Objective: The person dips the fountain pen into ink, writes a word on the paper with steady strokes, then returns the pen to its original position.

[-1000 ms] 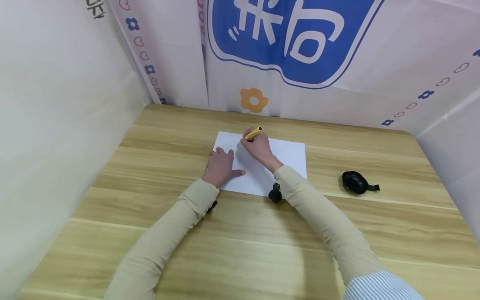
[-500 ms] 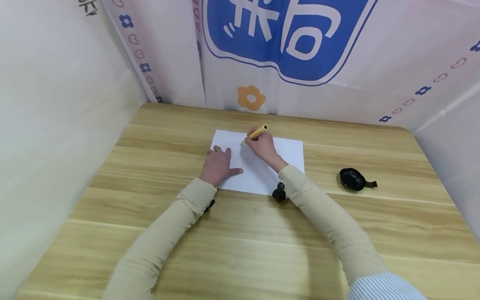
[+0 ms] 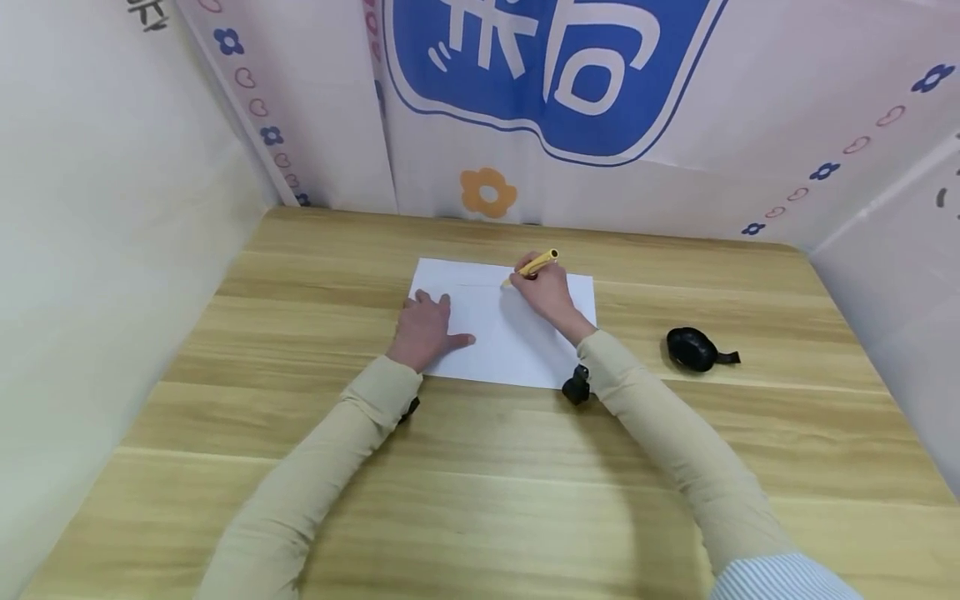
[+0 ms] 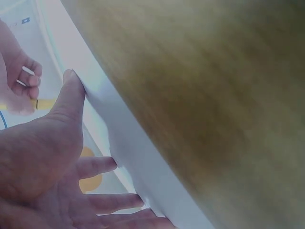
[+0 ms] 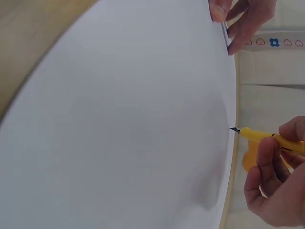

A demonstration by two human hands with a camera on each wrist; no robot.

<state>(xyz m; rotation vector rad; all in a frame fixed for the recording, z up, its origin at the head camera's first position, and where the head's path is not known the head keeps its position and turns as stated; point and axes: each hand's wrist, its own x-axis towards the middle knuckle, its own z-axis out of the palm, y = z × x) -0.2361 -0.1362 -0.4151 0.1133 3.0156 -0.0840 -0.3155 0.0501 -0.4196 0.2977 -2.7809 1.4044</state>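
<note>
A white sheet of paper (image 3: 498, 354) lies on the wooden table. My left hand (image 3: 423, 329) rests on its left part, fingers spread and thumb pointing right. With my right hand (image 3: 549, 293) I pinch a yellow fountain pen (image 5: 257, 135), slanted so that its dark nib (image 5: 234, 129) meets the sheet near the far edge. A faint thin line (image 3: 476, 286) runs leftward from the nib in the head view. The left wrist view shows the spread left hand (image 4: 38, 152) from the palm side, with the right hand (image 4: 16, 76) and pen behind it.
To the right of the paper lies a black rounded object (image 3: 692, 349) with a short strap. Black wrist cameras (image 3: 576, 386) sit under both forearms. A printed white curtain (image 3: 600, 196) stands behind the table (image 3: 480, 500), with pale walls on both sides.
My right hand has slid to the right across the paper with the pen, and a faint line shows behind the nib. My left hand stays on the sheet. The head view has shifted slightly.
</note>
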